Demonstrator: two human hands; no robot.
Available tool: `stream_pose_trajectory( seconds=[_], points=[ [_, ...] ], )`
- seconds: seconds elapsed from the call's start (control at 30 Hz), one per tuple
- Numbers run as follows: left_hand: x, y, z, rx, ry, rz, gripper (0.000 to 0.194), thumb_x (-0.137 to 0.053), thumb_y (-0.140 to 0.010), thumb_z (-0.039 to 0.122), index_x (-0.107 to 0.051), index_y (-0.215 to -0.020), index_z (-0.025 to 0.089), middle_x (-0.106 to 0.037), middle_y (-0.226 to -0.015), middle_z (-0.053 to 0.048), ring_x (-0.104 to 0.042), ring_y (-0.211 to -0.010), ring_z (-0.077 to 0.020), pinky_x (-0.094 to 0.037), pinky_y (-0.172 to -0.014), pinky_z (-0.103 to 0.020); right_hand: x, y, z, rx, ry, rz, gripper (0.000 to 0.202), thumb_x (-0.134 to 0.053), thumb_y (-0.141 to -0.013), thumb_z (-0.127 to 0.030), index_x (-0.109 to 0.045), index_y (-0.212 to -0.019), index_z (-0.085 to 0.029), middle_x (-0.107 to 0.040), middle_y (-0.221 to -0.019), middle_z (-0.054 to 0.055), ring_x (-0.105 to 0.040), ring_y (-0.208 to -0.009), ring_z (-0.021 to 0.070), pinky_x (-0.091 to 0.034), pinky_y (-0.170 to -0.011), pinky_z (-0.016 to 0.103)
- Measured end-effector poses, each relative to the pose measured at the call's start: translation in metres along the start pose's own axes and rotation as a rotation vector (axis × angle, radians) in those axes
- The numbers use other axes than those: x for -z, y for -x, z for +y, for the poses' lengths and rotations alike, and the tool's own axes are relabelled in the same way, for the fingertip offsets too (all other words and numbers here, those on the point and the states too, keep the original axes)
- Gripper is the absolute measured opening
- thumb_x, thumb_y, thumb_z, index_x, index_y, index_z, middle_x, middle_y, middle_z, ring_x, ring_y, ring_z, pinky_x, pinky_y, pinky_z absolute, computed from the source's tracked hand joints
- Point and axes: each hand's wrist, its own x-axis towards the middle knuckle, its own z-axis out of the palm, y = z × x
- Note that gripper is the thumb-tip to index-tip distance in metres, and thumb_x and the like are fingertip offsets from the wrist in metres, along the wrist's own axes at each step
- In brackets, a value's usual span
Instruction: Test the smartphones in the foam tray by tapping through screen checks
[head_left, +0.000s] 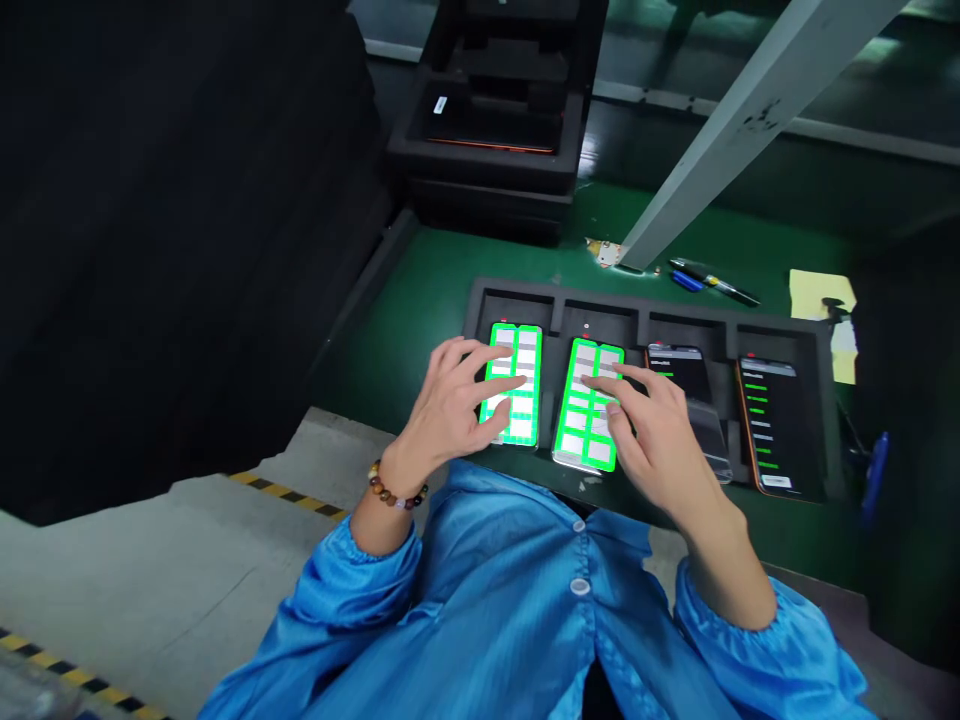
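Observation:
My left hand [459, 400] is open over the leftmost smartphone [531, 400], its spread fingers on or just above the lit screen. That screen shows a green grid with white blocks. A second smartphone [574, 420] with the same grid lies to its right, and my right hand [660, 425] reaches over it with fingers apart. Further right are a third smartphone [679, 365], partly hidden by my right hand, and a fourth smartphone [772, 425]. Both have dark screens with short green lines. All four rest in a black foam tray [555, 352].
Behind the tray, a grey post [697, 170] rises from the green table [405, 310]. Pens [712, 282] and yellow notes [821, 292] lie at the back right. Stacked black trays [487, 170] hold another dark device [495, 120]. A black curtain [165, 220] hangs at left.

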Motion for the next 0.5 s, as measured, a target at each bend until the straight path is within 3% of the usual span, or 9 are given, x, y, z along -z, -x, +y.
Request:
stream_pose_trajectory(
  seconds=[0.17,0.3,0.5],
  points=[
    [0.010,0.016,-0.016,0.096,-0.071,0.113,0.032,-0.061,-0.102,0.028,-0.086,-0.121,0.032,-0.073,-0.146,-0.005,-0.057,-0.132,-0.0331,-0.041,-0.120,-0.061,0.017,0.020,0.022,-0.095,0.030,0.049,0.040,-0.040,-0.113,-0.031,-0.069,-0.140,-0.030,-0.074,-0.141,0.009,-0.056,-0.148,0.0325,-0.038,-0.123,0.059],
    [0.007,0.014,-0.014,0.159,-0.084,0.182,0.030,-0.061,-0.101,0.026,-0.087,-0.116,0.031,-0.076,-0.141,-0.006,-0.057,-0.128,-0.0343,-0.044,-0.112,-0.060,0.018,0.022,0.025,-0.120,0.025,0.059,0.039,-0.040,-0.113,-0.033,-0.069,-0.138,-0.028,-0.073,-0.141,0.010,-0.056,-0.148,0.0335,-0.039,-0.122,0.060],
    [-0.006,-0.009,0.004,0.065,-0.015,0.041,0.035,-0.061,-0.101,0.028,-0.083,-0.128,0.030,-0.070,-0.148,-0.007,-0.056,-0.135,-0.0344,-0.043,-0.119,-0.060,-0.005,-0.006,0.006,-0.020,-0.015,0.019,0.045,-0.039,-0.113,-0.030,-0.064,-0.149,-0.027,-0.073,-0.144,0.012,-0.054,-0.150,0.0338,-0.041,-0.121,0.060]
  ],
)
